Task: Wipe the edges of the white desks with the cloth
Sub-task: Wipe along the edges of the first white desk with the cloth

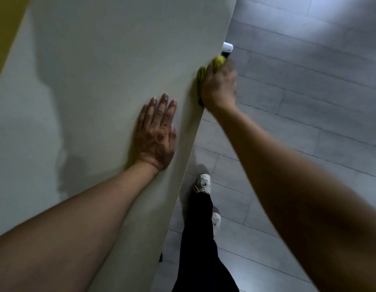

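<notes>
desk: big white desk (94, 66) fills the left side, its right edge running diagonally from top to bottom, top is bare apart from a hand

cloth: yellow-green cloth (218, 61), bunched up right on the desk's right edge, up toward the far end

right hand: right hand (219, 86) is curled tight around the cloth, pressed against the desk edge, kinda blurry

left hand: left hand (156, 133) lies flat and spread on the desk top just inside that edge, holding nothing

stuff around: grey plank floor (309, 102) right of the desk; small white thing (227, 47) peeks out beyond the cloth, can't tell what it is

below the edge: black trouser leg (200, 239) and pale sneakers (203, 183) on the floor

far left: a yellow strip (5, 28) past the desk's left side
</notes>
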Demonstrator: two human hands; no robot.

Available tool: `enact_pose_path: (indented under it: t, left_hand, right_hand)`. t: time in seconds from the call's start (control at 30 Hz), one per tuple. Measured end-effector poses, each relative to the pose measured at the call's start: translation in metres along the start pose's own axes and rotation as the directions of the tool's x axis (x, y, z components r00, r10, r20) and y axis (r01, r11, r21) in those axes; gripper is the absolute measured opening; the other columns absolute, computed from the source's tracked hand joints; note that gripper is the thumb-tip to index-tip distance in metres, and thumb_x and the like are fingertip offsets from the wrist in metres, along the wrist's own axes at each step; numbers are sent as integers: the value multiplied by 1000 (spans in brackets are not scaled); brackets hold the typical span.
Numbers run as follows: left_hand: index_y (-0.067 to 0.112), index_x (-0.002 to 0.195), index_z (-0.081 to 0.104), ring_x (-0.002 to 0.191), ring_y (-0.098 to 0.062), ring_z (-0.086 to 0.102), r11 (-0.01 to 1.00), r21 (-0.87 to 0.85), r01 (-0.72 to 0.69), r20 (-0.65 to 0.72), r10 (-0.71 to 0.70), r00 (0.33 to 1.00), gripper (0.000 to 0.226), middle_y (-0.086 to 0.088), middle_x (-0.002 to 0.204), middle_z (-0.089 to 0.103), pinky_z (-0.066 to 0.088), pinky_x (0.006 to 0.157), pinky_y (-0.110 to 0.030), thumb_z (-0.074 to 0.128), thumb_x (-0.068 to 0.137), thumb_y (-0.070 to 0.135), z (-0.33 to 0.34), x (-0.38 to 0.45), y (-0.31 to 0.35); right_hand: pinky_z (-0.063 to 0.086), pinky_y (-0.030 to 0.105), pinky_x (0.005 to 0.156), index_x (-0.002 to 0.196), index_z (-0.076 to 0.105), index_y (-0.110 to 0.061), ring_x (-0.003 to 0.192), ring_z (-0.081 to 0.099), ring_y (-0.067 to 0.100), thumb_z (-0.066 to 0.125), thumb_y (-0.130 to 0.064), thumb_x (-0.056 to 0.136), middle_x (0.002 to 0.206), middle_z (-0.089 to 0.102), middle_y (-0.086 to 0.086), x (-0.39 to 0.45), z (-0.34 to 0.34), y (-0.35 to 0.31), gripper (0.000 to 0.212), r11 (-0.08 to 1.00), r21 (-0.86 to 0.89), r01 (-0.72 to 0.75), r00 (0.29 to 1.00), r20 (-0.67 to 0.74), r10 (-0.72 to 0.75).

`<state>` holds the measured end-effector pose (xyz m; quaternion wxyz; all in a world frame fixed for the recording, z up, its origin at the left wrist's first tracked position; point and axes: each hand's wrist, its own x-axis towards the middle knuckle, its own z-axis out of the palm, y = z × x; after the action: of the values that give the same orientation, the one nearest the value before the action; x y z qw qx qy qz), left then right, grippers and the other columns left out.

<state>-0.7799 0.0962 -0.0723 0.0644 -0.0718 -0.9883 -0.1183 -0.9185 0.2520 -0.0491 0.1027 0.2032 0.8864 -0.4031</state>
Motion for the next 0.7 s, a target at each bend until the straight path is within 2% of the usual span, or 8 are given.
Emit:
enact_pose_path:
  t: [0.1,0.17,0.3,0.4,0.5,0.6,0.7]
  left_hand:
    - [13,160,37,156,-34,26,1000,-6,9,-10,-9,1000,60,-11,168,31,18,129,-49,33,102,26,-1,0,1]
    - [13,160,38,156,-34,28,1000,-5,12,-17,-12,1000,60,-11,168,32,18,129,-48,33,101,27,-2,-1,2]
    - [13,159,41,154,-35,31,1000,9,-1,-32,1,999,60,-12,167,34,19,128,-48,36,101,26,-1,0,3]
    - [12,158,41,153,-36,33,1000,5,1,-39,-1,999,60,-13,166,35,19,128,-48,36,100,26,-1,1,2]
    - [11,157,43,152,-37,34,1000,0,2,-44,-2,999,61,-14,165,37,21,127,-50,37,98,24,-1,3,2]
    - [10,157,43,152,-38,35,1000,2,-2,-43,2,999,61,-15,164,38,22,127,-50,37,98,24,-1,4,0]
    - [12,158,42,153,-37,32,1000,4,5,-17,-5,1000,60,-14,165,36,19,128,-48,37,100,26,-2,3,-1]
  right_hand:
    - [53,54,92,137,35,-14,111,57,36,34,-49,103,124,50,14,40,0,-8,49,999,47,-13,999,-45,15]
    - [56,55,86,136,35,-14,106,59,35,34,-52,101,120,52,13,34,3,-5,51,999,33,-4,998,-70,6]
    - [49,49,91,144,33,-10,106,56,33,35,-47,104,122,51,16,-39,10,26,54,996,-2,90,995,-42,-90]
    - [49,52,88,139,39,-8,103,54,34,37,-46,103,118,50,16,-120,17,55,53,992,62,112,993,17,-114]
    - [49,54,83,134,40,-6,96,54,33,35,-49,101,112,50,15,-165,22,66,54,994,21,104,994,38,-104]
    - [48,52,85,136,38,-8,99,54,35,36,-46,103,112,50,14,-156,21,58,50,997,-11,76,997,34,-76]
    - [48,52,91,143,34,-9,106,54,36,36,-46,104,121,50,18,-106,19,36,54,999,-3,32,999,7,-32]
